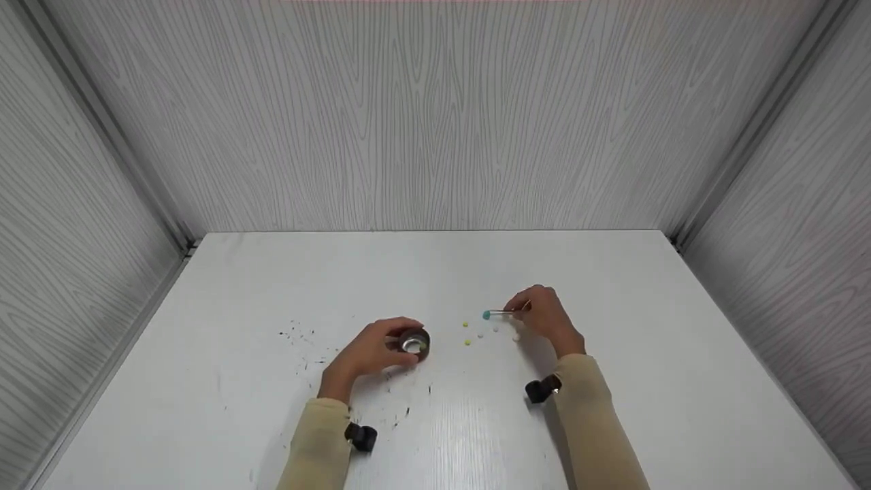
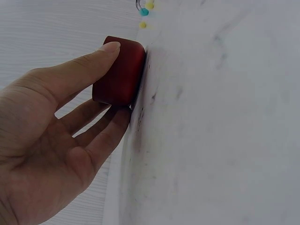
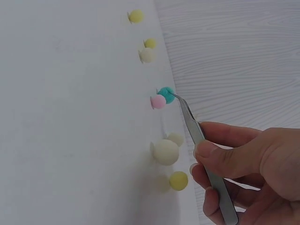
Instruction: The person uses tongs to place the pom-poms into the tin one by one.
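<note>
The left hand grips the small cup, steadying it on the table, while the right hand pinches tweezers whose tips clasp 1 teal ball just right of it.

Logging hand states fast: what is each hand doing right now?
Left hand: holds the small round tin, thumb and fingers round it.
Right hand: pinches tweezers, tips gripping a teal ball.

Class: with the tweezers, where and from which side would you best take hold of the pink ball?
Grip the pink ball across its middle, coming from above: it sits on the table with the teal ball touching one side, so its top is probably the freest approach for the tweezers.
</note>
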Demonstrator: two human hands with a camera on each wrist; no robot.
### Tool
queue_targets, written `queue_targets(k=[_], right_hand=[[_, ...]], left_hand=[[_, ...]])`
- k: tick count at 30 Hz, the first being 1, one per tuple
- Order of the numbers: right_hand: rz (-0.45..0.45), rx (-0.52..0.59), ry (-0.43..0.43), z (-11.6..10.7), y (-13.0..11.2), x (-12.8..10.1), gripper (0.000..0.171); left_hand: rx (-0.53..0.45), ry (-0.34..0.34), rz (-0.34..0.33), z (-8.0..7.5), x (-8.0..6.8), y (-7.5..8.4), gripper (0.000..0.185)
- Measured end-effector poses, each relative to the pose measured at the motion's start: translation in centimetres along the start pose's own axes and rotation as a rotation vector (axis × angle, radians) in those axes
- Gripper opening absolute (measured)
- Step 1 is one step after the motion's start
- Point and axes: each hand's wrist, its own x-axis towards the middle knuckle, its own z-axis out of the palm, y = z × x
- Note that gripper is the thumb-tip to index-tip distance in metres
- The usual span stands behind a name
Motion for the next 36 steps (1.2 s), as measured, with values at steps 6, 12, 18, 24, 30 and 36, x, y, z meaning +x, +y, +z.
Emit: queue_targets(k=[6,12,18,24,30,36], right_hand=[[-0.018,0.009,0.003,-0.3,-0.7,0.1,0.02],[-0.038,0.02,0.002,-0.5,-1.7,0.2,0.019],[-0.069,0.075,0.008,-0.6,-2.7,-0.1,0.021],[-0.101,0.112,0.009,-0.7,-3.9,-0.5,0.022],[-0.122,0.111,-0.008,-0.3,-5.0,-0.6,0.022],[-0.136,0.11,-0.012,0.2,-5.9,-0.6,0.024]], left_hand=[[-0.01,-0.004,-0.003,-0.2,0.1,0.0,0.058],[-0.001,-0.007,0.015,-0.4,0.2,-0.1,0.058],[-0.006,-0.012,0.007,-0.3,0.2,-0.1,0.058],[-0.024,-0.001,-0.039,-0.2,0.2,0.1,0.059],[-0.019,0.0,-0.032,-0.2,0.3,0.0,0.059],[-0.012,-0.002,-0.025,-0.2,0.3,0.1,0.059]])
